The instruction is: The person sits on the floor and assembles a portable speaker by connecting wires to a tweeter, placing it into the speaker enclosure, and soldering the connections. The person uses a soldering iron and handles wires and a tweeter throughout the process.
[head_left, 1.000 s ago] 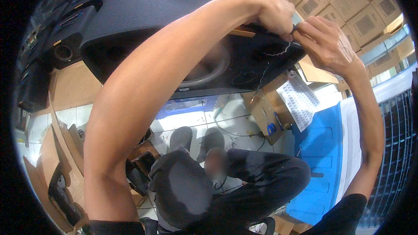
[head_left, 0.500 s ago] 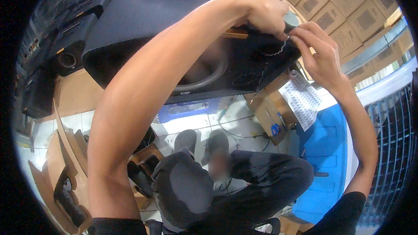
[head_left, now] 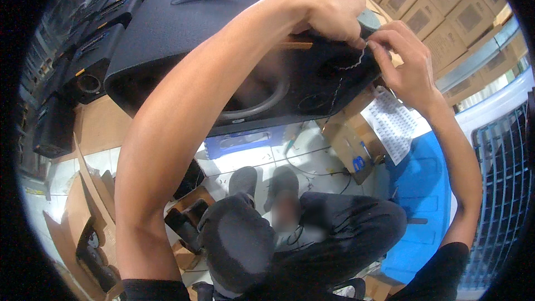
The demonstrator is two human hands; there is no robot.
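Note:
A large black speaker cabinet (head_left: 184,30) lies before me, with a round cone opening in its near face and a row of knobs along its far top edge. At its right end my left hand (head_left: 337,18) is closed, its fingertips at the upper end of a thin twisted wire (head_left: 352,67). My right hand (head_left: 405,61) pinches the same wire end from the right, thumb against forefinger. The wire hangs down across smaller round holes in the cabinet face. Just beyond the fingertips sits a grey-green round thing (head_left: 369,20), partly covered. An orange-brown strip (head_left: 295,45) shows under my left wrist.
Smaller black speakers (head_left: 89,81) line up at the left. Stacked cartons (head_left: 446,14) fill the far right. Blue-handled scissors (head_left: 358,163) lie by a printed sheet (head_left: 390,122), near a blue plastic bin (head_left: 421,189). Opened cardboard (head_left: 72,217) stands at lower left.
The view has shifted slightly. Both hands stay together at the wire end, and my right fingers have moved a little closer to the left ones.

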